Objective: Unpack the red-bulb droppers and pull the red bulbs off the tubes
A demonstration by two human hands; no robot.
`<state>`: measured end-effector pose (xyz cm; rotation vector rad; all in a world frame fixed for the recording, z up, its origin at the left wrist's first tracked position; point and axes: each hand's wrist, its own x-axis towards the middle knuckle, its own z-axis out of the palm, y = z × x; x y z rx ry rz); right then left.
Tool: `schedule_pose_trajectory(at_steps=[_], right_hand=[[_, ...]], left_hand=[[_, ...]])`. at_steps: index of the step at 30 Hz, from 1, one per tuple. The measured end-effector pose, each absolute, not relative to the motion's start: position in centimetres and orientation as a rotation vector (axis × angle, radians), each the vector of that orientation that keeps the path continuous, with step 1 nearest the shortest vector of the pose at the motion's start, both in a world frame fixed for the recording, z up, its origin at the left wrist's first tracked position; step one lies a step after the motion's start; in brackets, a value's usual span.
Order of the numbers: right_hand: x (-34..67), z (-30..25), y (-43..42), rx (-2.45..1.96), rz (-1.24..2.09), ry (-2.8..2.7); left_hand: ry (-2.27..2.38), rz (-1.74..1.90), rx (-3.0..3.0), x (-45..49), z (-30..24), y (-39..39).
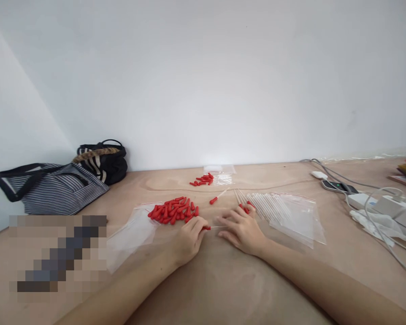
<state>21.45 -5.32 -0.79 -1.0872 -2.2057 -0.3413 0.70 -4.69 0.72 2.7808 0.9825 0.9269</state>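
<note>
My left hand (188, 237) pinches a small red cap (206, 228) fitted on the end of a thin clear tube (215, 227). My right hand (242, 229) holds the tube's other end, fingers curled around it. A pile of red caps (172, 210) lies just beyond my left hand on the wooden table (203, 280). A row of clear tubes (264, 205) rests on a clear plastic bag (297, 219) past my right hand. One capped tube (217, 197) lies apart. Farther back sits a smaller heap of red caps (203, 179).
Striped bags (54, 187) and a black bag (104, 160) stand at the back left by the wall. An empty clear bag (131, 234) lies left of my hands. White cables, a power strip (385, 205) and a phone (336, 186) crowd the right side.
</note>
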Motion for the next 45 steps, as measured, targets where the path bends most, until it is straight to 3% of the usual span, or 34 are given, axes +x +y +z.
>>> schedule_pose_trajectory(at_steps=[20, 33, 39, 45], right_hand=[[21.0, -0.6, -6.0, -0.936, -0.133, -2.282], [21.8, -0.6, -6.2, -0.958, -0.013, -2.308], [23.1, -0.6, -5.5, -1.112, -0.028, -2.1], [26.2, -0.6, -2.7, -1.621, -0.35, -1.793]], left_hand=[[1.011, 0.899, 2.856, 0.8, -0.1, -4.6], [0.894, 1.075, 3.131, 0.7, -0.2, -4.9], [1.024, 1.251, 2.984, -0.9, 0.3, -3.9], [1.603, 1.425, 2.747, -3.8, 2.1, -0.9]])
